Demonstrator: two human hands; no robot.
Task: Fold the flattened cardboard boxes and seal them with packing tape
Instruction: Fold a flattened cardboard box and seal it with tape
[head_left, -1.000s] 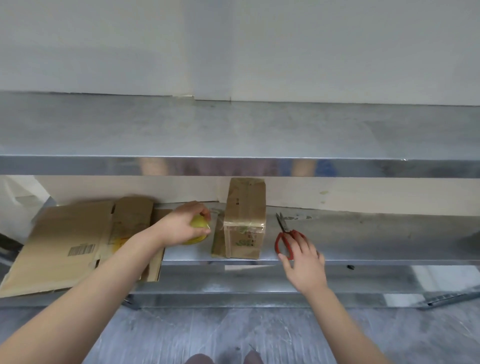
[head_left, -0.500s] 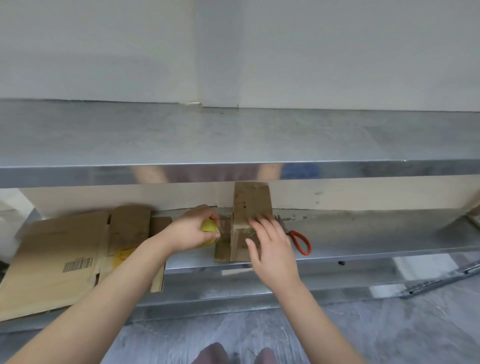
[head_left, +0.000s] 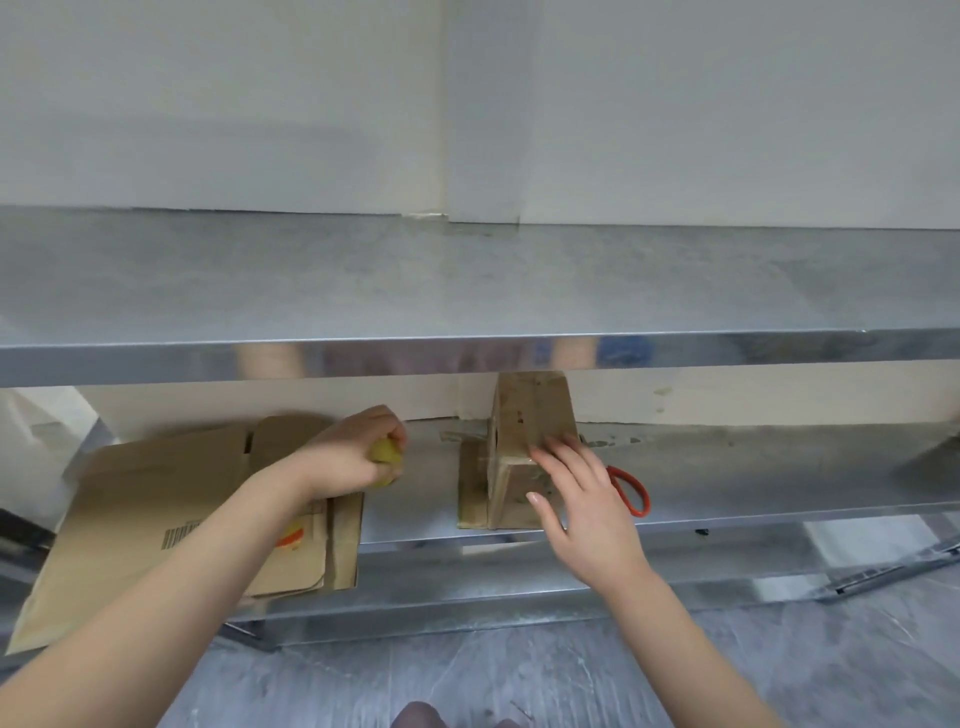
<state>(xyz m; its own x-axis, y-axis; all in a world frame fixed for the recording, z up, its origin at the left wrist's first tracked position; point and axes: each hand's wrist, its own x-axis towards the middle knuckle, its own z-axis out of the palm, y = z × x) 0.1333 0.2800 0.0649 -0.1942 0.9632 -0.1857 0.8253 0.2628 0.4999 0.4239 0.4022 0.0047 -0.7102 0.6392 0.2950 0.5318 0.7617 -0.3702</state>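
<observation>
A two-tier metal shelf unit stands on a grey floor (head_left: 519, 670). On its lower shiny steel shelf (head_left: 769, 467), a stack of flattened brown cardboard boxes (head_left: 156, 499) lies at the left, overhanging the front edge. Near the middle stands a small taped brown cardboard box (head_left: 524, 415), upright. Red-handled scissors (head_left: 632, 493) lie just right of it. The upper steel shelf (head_left: 467, 280) runs above.

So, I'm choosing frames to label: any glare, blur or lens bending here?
Head view: the upper shelf shows smeared reflections along its front lip; its edges look slightly bowed by wide-angle distortion; the left hand gripping a yellow item is slightly blurred, the right hand on the cardboard box sharper.
</observation>
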